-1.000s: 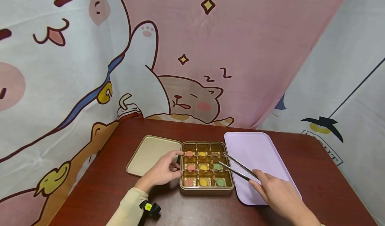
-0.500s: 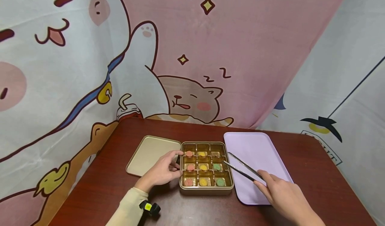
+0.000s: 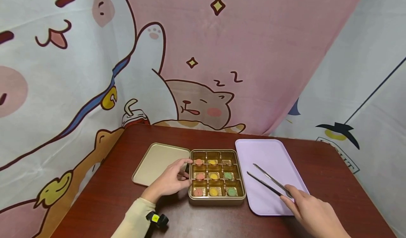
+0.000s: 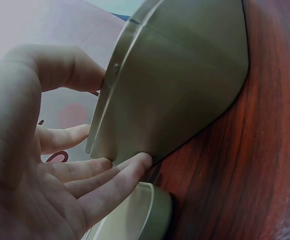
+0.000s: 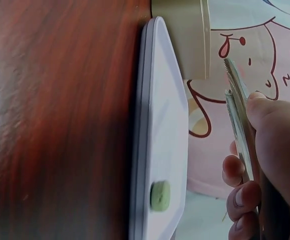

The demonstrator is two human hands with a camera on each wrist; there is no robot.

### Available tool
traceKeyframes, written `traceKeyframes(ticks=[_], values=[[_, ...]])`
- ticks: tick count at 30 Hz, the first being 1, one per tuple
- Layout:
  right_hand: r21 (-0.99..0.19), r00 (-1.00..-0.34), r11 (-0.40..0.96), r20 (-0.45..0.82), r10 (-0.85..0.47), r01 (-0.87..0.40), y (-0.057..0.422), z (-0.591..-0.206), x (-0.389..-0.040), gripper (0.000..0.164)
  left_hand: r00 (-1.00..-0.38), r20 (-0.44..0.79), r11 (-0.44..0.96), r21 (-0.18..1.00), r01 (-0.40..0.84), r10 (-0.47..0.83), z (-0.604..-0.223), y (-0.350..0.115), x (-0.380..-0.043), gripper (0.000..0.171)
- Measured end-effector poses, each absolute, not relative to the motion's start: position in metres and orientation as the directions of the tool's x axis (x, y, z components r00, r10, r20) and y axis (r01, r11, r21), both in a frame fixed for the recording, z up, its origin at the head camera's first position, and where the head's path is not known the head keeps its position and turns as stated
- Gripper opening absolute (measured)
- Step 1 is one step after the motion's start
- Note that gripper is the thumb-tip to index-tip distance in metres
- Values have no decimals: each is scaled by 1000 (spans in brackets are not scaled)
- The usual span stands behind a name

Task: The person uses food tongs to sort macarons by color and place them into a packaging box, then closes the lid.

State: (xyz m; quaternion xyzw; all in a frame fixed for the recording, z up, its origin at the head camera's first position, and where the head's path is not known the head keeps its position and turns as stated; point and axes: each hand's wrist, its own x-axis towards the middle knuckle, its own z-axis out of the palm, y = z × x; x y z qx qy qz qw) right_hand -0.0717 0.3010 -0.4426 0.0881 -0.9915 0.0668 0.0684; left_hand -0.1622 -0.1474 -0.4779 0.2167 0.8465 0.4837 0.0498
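A gold tin [image 3: 217,201] with a gridded insert stands at the middle of the table. It holds small round sweets: pink ones [image 3: 199,176] at left, yellow ones [image 3: 214,176] in the middle column, green ones [image 3: 232,192] in the two nearer right compartments. My left hand [image 3: 171,178] touches the tin's left side, its fingertips against the wall and rim in the left wrist view. My right hand [image 3: 312,210] grips metal tongs [image 3: 269,185] above a lilac tray [image 3: 260,150]. Their tips are apart with nothing between them. In the right wrist view, a green sweet [image 5: 160,196] lies on the tray.
The gold lid [image 3: 160,160] lies left of the tin, partly behind my left hand. A reddish-brown table [image 3: 203,224] carries everything. Behind it hangs a cartoon-printed cloth [image 3: 253,55]. The tray sits close along the tin's right side.
My right hand has drawn the tongs right and toward me, from over the tin's right compartments to over the tray. The left hand and the tin stay in place.
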Motion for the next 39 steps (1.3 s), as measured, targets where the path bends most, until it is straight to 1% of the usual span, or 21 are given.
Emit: traceKeyframes(ticks=[6,10,17,20,27,33,36,39], values=[[-122,-980,980,139,-140,-158,314,-448,-65,38,-898,137,439,835,332,418,-479,-148,-162,65],[-114,-989,986,106,-106,-118,322,-450,-63,42,-898,140,445,830,336,417,-481,-148,-162,65],[-102,-995,992,69,-72,-78,339,-455,-58,42,-903,130,455,829,325,409,-480,-147,-161,64],[-97,-998,994,44,-54,-58,347,-459,-54,45,-902,133,456,827,329,410,-479,-147,-162,65],[-85,-1000,996,-21,-6,-4,364,-465,-50,57,-899,143,452,825,340,415,-479,-147,-163,64],[-84,-996,995,-73,42,48,376,-468,-43,59,-896,146,449,824,345,420,-479,-148,-163,64],[-72,-995,995,-78,66,72,381,-470,-39,59,-896,142,448,827,341,420,-479,-148,-163,64],[-67,-996,995,-44,75,78,384,-473,-34,55,-896,139,449,827,339,421,-479,-148,-163,65]])
